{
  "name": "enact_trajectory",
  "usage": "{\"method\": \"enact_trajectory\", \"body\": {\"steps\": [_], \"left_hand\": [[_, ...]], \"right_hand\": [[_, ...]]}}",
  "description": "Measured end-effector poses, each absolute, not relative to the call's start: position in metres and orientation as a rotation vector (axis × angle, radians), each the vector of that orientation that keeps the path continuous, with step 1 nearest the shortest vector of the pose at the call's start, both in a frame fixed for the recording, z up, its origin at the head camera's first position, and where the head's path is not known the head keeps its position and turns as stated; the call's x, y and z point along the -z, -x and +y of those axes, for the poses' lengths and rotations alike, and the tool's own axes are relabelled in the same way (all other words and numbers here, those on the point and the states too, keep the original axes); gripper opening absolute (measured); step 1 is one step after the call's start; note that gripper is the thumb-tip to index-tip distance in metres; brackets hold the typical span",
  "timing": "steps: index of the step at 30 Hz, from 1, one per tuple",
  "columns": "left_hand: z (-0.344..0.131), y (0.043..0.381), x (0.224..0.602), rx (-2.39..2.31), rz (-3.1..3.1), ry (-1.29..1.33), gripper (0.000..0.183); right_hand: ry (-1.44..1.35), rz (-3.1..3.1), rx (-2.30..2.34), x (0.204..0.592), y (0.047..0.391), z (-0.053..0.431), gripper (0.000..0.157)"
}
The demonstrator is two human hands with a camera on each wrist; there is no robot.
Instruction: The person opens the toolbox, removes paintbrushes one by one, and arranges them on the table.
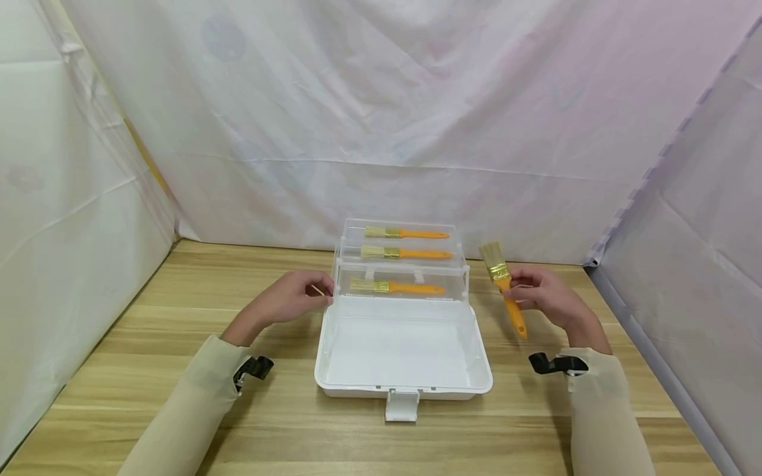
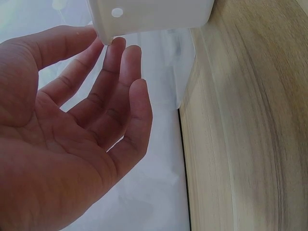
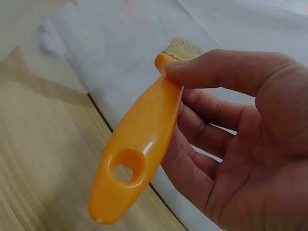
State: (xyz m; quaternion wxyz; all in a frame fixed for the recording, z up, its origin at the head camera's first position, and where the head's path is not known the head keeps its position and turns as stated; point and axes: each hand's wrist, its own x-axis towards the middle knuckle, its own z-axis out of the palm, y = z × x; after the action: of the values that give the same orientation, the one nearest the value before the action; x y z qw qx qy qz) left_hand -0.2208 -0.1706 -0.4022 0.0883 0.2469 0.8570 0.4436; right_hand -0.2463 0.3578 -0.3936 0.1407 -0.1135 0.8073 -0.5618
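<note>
Right hand [image 1: 544, 295], right of centre, pinches an orange-handled brush [image 1: 503, 281], bristles toward upper left; left hand [image 1: 292, 297], left of centre, pinches the rear left corner of an open white box [image 1: 357, 391]. Three similar brushes [image 1: 417, 253] lie in clear tiers [image 1: 457, 289] above mid-frame; wooden table [image 1: 286, 416] below, white cloth [image 1: 387, 119] behind.

We see a table [image 1: 149, 291] with a pale, wood-grained top, its brown streaks running mostly side to side in the head view. In both wrist views, we find a thin dark line along its edge. Directly on the wood we have 1 white plastic box [image 1: 399, 350], sitting open near the middle, its clear trays [image 1: 405, 258] at the far side and its latch [image 1: 402, 406] at the near side. We cannot tell whether that latch touches the tabletop.
</note>
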Motion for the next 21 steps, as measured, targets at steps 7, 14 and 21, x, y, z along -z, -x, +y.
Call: {"method": "enact_trajectory", "body": {"steps": [7,14,21], "left_hand": [[-0.171,0.221,0.402,-1.322,2.547,-0.737,0.005],[-0.171,0.221,0.403,-1.322,2.546,-0.738,0.005],[-0.172,0.220,0.402,-1.332,2.534,-0.735,0.005]], "right_hand": [[0.239,2.351,1.580,0.404,0.250,0.362,0.042],[0.159,2.369,1.514,0.416,0.255,0.367,0.045],[0.144,2.328,1.512,0.425,0.257,0.374,0.042]]}}
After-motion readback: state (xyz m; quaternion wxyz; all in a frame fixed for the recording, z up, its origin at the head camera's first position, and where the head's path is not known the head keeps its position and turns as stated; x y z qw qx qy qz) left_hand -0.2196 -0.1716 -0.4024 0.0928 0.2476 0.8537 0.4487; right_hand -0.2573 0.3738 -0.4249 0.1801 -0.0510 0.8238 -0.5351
